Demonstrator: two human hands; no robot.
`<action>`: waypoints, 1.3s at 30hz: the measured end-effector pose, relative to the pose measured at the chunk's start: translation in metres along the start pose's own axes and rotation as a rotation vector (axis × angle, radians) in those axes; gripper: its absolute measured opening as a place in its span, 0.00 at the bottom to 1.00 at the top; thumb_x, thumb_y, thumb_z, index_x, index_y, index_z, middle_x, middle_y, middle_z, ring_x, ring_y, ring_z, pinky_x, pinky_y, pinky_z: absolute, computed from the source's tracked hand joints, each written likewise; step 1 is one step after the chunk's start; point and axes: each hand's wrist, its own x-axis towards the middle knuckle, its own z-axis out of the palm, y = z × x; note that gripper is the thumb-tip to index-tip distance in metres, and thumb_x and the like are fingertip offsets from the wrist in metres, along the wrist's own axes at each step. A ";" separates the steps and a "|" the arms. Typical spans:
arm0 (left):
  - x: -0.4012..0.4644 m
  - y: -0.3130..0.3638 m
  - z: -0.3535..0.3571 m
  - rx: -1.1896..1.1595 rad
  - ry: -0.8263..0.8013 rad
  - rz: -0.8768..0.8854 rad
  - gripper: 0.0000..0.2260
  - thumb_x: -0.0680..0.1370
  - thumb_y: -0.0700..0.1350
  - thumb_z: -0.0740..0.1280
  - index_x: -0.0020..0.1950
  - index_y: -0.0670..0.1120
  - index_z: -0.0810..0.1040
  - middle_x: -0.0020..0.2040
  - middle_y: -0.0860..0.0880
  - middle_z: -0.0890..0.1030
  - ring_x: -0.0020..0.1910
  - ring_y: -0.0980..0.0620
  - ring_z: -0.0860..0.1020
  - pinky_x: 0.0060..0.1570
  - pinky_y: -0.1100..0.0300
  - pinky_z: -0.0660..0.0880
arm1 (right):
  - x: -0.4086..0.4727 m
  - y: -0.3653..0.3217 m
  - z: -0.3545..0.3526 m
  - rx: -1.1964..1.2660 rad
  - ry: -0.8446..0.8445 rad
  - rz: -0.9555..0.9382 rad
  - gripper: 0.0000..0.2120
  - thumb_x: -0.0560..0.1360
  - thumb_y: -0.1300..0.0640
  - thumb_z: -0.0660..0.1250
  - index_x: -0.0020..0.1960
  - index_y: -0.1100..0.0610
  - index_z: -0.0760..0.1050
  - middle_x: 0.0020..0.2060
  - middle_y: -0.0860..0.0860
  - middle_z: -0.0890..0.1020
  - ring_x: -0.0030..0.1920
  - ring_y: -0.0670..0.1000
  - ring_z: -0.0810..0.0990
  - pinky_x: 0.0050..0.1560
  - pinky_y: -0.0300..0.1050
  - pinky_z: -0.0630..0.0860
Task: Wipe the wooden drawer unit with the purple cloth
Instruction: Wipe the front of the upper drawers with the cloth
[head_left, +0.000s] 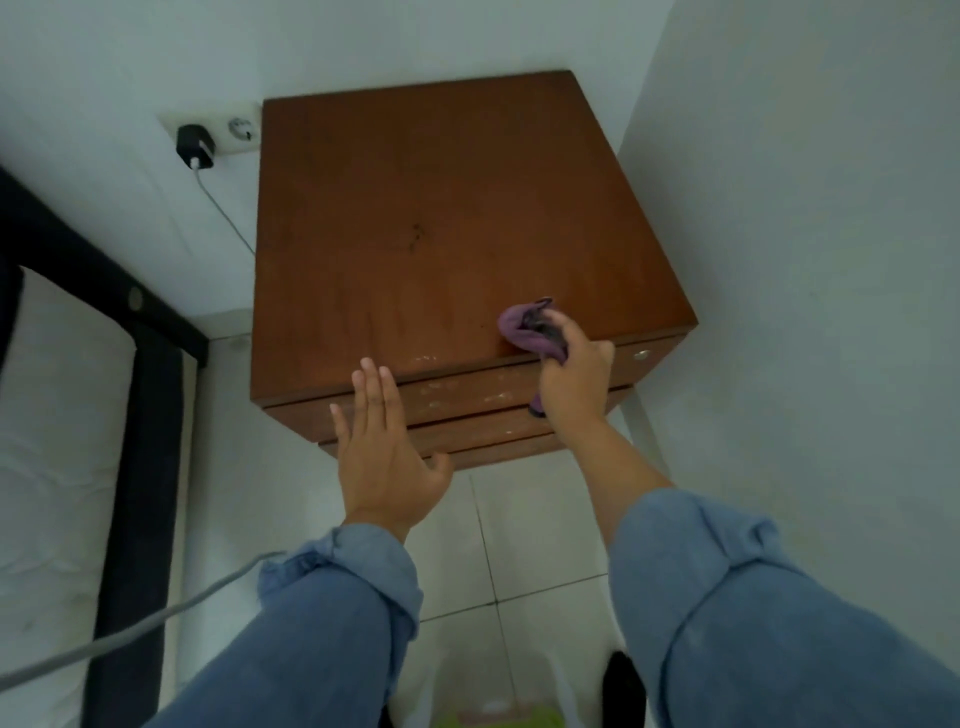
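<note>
The right hand (574, 374) is gripping the bunched purple cloth (524, 330), fingers curled round it, pressing it on the drawer unit (415, 223) top at its front edge. The left hand (387, 447) is hovering flat, fingers straight. The cloth is looking soft and light, so bunching it in the palm should be giving firm pressure.

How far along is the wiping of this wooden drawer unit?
Done: nothing provable; the brown wooden drawer unit's top is bare. In hand: the right hand holds the crumpled purple cloth at the top's front edge. Left: the drawer fronts, with pale marks.
</note>
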 end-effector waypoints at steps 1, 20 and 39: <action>0.000 0.000 0.000 -0.011 -0.001 0.000 0.48 0.65 0.56 0.64 0.78 0.38 0.47 0.79 0.41 0.46 0.78 0.44 0.46 0.74 0.42 0.44 | -0.008 -0.006 0.010 -0.003 -0.038 -0.008 0.26 0.72 0.69 0.56 0.66 0.50 0.73 0.51 0.52 0.64 0.46 0.49 0.68 0.52 0.30 0.64; -0.003 -0.080 -0.036 -0.833 0.245 -0.483 0.34 0.67 0.53 0.55 0.74 0.49 0.63 0.63 0.46 0.77 0.58 0.45 0.77 0.58 0.45 0.76 | -0.062 -0.060 0.088 -0.053 -0.177 0.012 0.24 0.75 0.64 0.59 0.67 0.47 0.72 0.52 0.52 0.65 0.43 0.53 0.71 0.49 0.37 0.69; 0.004 -0.096 -0.053 -1.397 0.190 -0.753 0.13 0.81 0.39 0.56 0.45 0.46 0.79 0.45 0.47 0.79 0.49 0.50 0.76 0.53 0.60 0.72 | -0.097 -0.088 0.121 -0.229 -0.642 -0.368 0.21 0.74 0.62 0.61 0.64 0.45 0.73 0.53 0.55 0.72 0.49 0.59 0.77 0.54 0.48 0.75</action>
